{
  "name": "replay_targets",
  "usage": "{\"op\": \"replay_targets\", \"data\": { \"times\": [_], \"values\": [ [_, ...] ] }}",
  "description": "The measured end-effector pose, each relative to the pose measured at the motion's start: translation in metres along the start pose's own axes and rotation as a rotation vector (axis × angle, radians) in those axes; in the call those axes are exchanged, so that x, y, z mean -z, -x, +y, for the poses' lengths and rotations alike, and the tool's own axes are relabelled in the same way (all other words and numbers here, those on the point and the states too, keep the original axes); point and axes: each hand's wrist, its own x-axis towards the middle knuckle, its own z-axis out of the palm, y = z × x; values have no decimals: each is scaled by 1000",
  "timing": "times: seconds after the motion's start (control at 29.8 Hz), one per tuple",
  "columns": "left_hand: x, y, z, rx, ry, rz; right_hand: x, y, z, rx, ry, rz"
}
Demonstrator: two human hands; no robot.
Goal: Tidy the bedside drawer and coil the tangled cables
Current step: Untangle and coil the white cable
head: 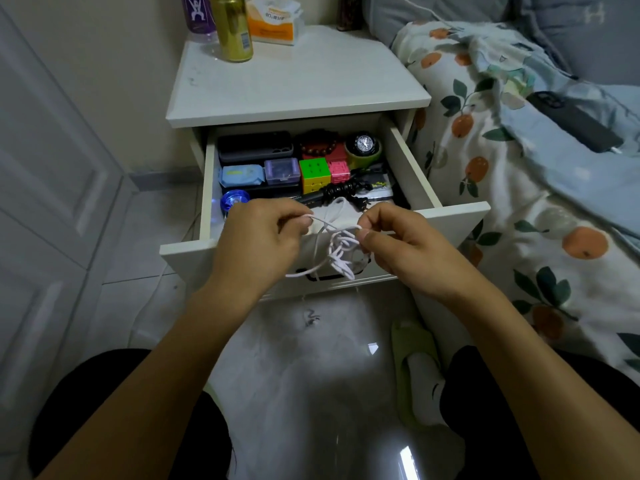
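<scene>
Tangled white cable (337,249) pinched btwn left hand (258,237) & right hand (398,242)

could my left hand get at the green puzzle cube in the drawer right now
Probably not yet. The drawer is open and nothing covers the green puzzle cube, but your left hand is pinching the tangled white cable with the right hand.
</scene>
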Motion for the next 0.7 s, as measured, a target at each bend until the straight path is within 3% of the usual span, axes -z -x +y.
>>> {"op": "replay_targets", "data": {
  "times": [0.07,0.1,0.23,0.34,0.47,0.6,0.7],
  "values": [
    [-5,0,-1,160,22,-34,2,1,0,3,-4,14],
    [-6,1,0,137,-24,-73,2,3,0,5,-1,10],
    [-3,3,7,-178,-94,-182,3,9,-1,6,-8,-2],
    [-5,4,11,-292,-107,-191,4,13,-3,6,-10,12],
    [-6,6,11,-49,108,-36,5,15,-7,-23,-71,23],
    [-11,7,17,79,132,-18,4,13,-13,-85,-148,54],
    [-12,7,23,142,241,-28,3,10,-13,-217,-420,61]
  ]
}}
